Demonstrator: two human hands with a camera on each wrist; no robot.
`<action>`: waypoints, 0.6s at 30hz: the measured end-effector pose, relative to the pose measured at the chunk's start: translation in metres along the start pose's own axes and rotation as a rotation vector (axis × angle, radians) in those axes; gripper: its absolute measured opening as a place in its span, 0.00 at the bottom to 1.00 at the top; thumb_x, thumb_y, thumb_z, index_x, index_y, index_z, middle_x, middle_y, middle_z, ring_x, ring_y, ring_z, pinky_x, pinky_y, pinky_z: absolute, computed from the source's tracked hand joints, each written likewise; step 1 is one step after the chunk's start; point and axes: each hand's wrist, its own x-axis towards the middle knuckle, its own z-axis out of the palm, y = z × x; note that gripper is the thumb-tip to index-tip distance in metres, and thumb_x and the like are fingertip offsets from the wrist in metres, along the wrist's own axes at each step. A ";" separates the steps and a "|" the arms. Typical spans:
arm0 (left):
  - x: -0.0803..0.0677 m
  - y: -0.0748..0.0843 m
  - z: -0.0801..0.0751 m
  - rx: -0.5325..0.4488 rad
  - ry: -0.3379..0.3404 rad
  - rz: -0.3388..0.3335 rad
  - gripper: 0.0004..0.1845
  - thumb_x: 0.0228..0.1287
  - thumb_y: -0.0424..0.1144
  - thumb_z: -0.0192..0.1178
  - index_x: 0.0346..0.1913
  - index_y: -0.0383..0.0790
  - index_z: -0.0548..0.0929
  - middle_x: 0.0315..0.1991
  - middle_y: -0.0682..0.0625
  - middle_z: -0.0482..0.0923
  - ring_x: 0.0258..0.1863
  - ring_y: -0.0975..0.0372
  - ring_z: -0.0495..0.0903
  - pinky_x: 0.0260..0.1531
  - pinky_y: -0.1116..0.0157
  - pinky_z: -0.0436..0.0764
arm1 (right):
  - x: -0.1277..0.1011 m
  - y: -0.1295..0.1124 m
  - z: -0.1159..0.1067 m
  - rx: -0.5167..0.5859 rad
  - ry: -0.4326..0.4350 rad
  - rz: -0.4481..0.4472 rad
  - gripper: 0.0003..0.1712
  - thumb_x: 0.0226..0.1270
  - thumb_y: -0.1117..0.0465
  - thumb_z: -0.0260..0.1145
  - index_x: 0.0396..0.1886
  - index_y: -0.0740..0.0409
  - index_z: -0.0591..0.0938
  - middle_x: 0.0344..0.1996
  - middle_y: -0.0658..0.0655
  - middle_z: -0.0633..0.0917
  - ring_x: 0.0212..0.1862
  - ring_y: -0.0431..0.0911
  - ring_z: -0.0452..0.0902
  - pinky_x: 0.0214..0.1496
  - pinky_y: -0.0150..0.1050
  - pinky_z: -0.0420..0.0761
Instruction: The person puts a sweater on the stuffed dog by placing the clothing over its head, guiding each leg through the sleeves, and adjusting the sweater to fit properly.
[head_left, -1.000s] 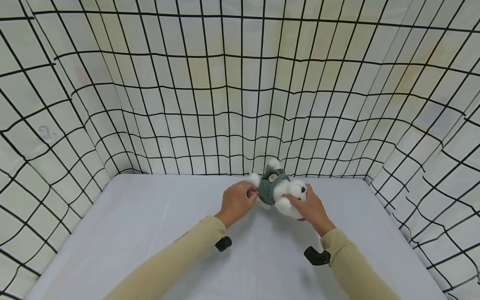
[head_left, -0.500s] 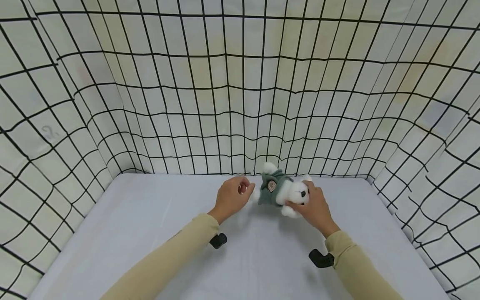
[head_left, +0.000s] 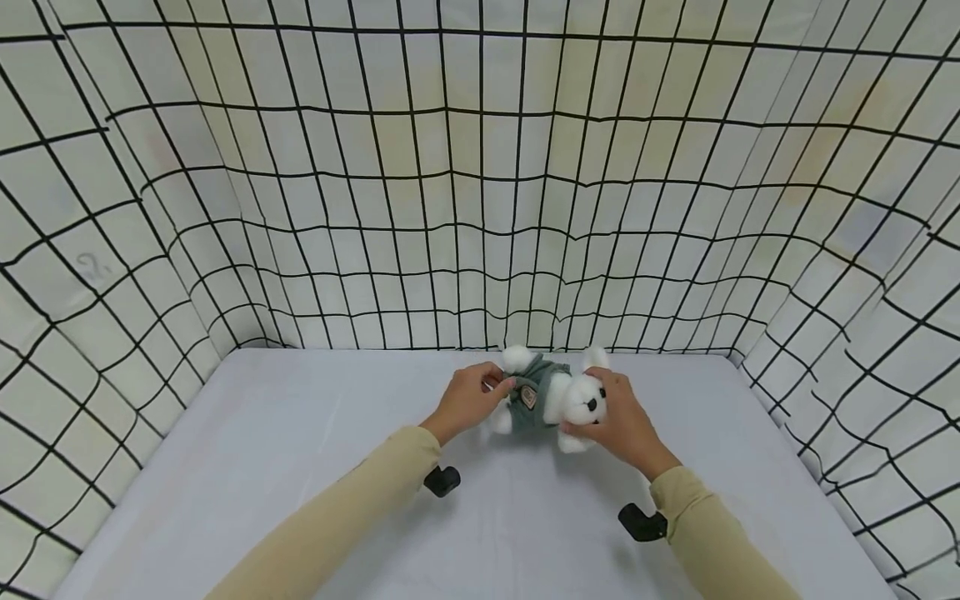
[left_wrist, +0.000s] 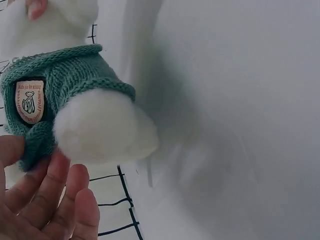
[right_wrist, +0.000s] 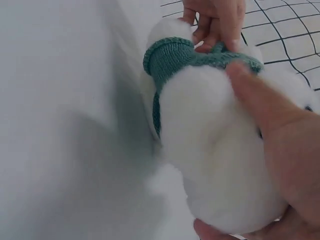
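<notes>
Plush bear [head_left: 558, 398] — both hands grip; mesh wall [head_left: 480, 208] behind.

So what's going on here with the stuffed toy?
A person holds a white plush bear in a green knitted sweater over a pale table walled by grid-patterned sheets. The right hand grips the bear's head, while the left hand pinches the sweater's edge at the other end.
</notes>
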 end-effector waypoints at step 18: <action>-0.001 0.002 0.019 0.207 -0.099 -0.023 0.09 0.57 0.41 0.68 0.26 0.45 0.79 0.24 0.55 0.78 0.24 0.65 0.73 0.23 0.69 0.71 | -0.013 0.015 -0.005 0.076 -0.365 0.156 0.47 0.54 0.35 0.70 0.70 0.46 0.64 0.61 0.60 0.74 0.56 0.53 0.73 0.52 0.52 0.76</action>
